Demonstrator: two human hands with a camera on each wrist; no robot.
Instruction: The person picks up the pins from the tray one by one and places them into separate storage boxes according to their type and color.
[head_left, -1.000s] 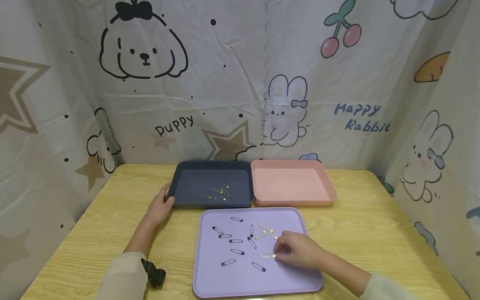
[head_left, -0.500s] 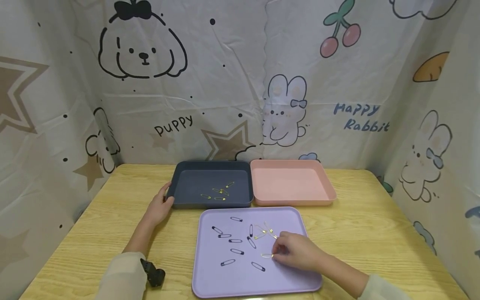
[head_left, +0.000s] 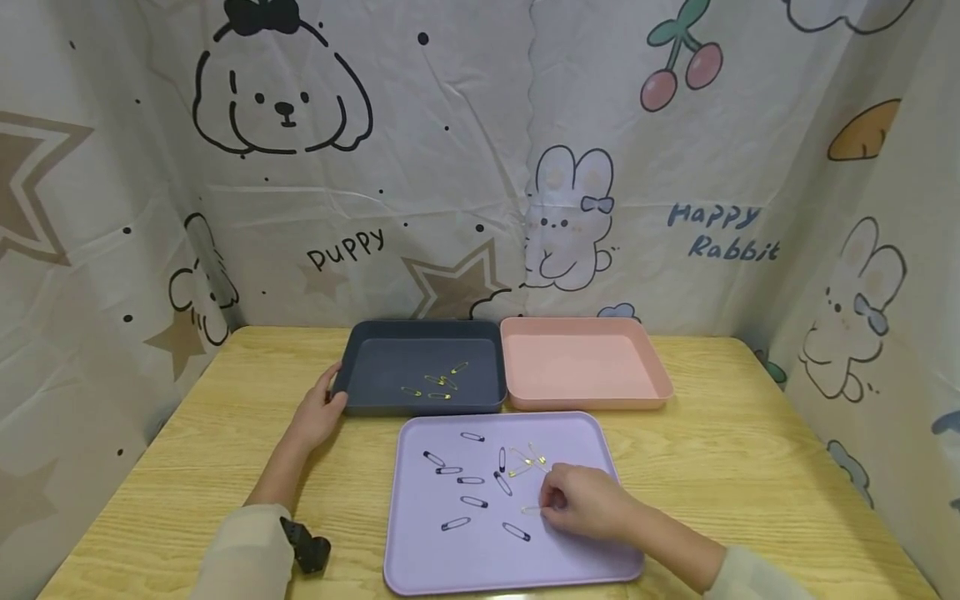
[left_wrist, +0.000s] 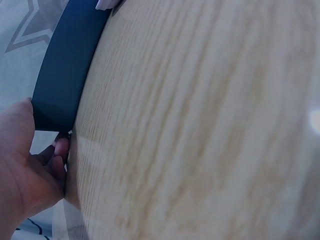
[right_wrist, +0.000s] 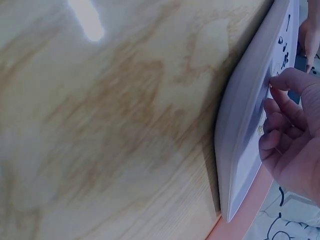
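Note:
My right hand (head_left: pixel 588 502), over the lilac tray (head_left: pixel 420 575), pinches a gold safety pin (head_left: pixel 529 509) between thumb and index finger; its head end is hidden by the fingertips. Several more gold safety pins (head_left: pixel 528 460) lie bunched just beyond that hand. Black safety pins (head_left: pixel 471 481) are scattered over the tray's left and middle. At the near left corner of a navy tray (head_left: pixel 390 358), my left hand (head_left: pixel 315 419) holds on, thumb at the front and fingers along the side. Inside the navy tray lie several gold safety pins (head_left: pixel 439 380).
A pink tray (head_left: pixel 585 367) stands against the navy tray's right side, both behind the lilac tray. The wooden table (head_left: pixel 750 467) is bordered by a printed curtain (head_left: pixel 450 167) at the back and sides. A black device (head_left: pixel 307 546) is on the left wrist.
My right hand has shifted slightly left, and less of the pinched gold safety pin shows. The left hand and the trays stay where they were.

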